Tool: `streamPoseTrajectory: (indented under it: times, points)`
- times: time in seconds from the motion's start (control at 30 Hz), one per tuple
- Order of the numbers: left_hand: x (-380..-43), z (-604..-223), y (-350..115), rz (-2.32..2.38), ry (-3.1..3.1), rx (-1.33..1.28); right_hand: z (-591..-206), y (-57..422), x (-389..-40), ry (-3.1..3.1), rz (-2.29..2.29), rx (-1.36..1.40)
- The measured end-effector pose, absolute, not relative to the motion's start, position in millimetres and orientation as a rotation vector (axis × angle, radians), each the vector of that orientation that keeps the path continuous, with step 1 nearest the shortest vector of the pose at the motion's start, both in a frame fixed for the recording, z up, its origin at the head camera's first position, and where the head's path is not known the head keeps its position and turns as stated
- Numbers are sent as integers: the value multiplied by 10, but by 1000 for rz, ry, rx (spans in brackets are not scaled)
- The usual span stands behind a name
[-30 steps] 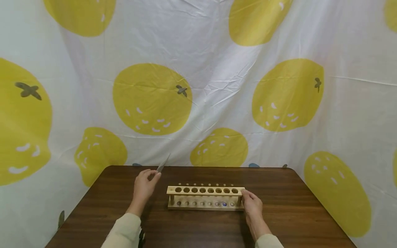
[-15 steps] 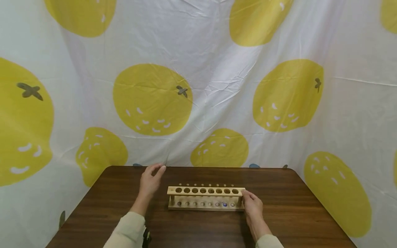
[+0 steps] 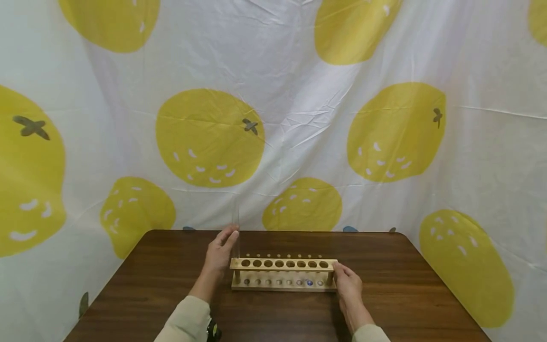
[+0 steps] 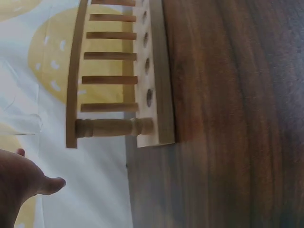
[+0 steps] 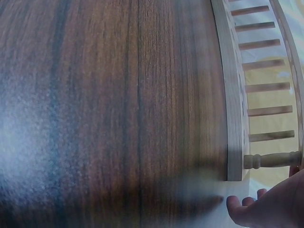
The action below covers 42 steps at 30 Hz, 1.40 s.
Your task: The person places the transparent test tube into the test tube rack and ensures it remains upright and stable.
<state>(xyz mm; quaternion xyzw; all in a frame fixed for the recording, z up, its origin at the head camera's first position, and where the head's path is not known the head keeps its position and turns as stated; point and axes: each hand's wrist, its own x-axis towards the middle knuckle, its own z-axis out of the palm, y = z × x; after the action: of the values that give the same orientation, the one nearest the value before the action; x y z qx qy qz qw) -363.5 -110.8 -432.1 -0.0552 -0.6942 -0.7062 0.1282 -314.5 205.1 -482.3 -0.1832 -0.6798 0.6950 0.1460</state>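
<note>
A wooden test tube rack stands on the table, with a row of round holes in its top board and matching hollows in its base. My left hand pinches a clear glass test tube between thumb and fingers. The tube is upright, its lower end beside the rack's left end; in the left wrist view its rounded end shows near the top board. My right hand grips the rack's right end at the top board. In the right wrist view, that hand's fingers are near the end post.
The dark brown wooden table extends around the rack on all sides. A row of short pegs rises along the rack's back. Behind the table hangs a white cloth printed with yellow lemons.
My left hand has moved right with the test tube, to the rack's left end. The tube has turned from slanted to upright. My right hand and the rack have stayed in place.
</note>
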Motion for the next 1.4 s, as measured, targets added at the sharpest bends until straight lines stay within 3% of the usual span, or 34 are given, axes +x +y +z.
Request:
streamPoseTrajectory:
  times: [0.4,0.8,1.4]
  points:
    - [-3657,-4522,-1045,-2087,-2026,-202,-4843,2057,-3137,-1977,2016,-510]
    - [-3589,-4490,-1057,-2038,-2077,-199,-4838,2069,-3136,-1995,2024,-483]
    - [-3598,-4568,-1158,-1539,-2405,-238,-4839,2080,-3143,-1981,2027,-489]
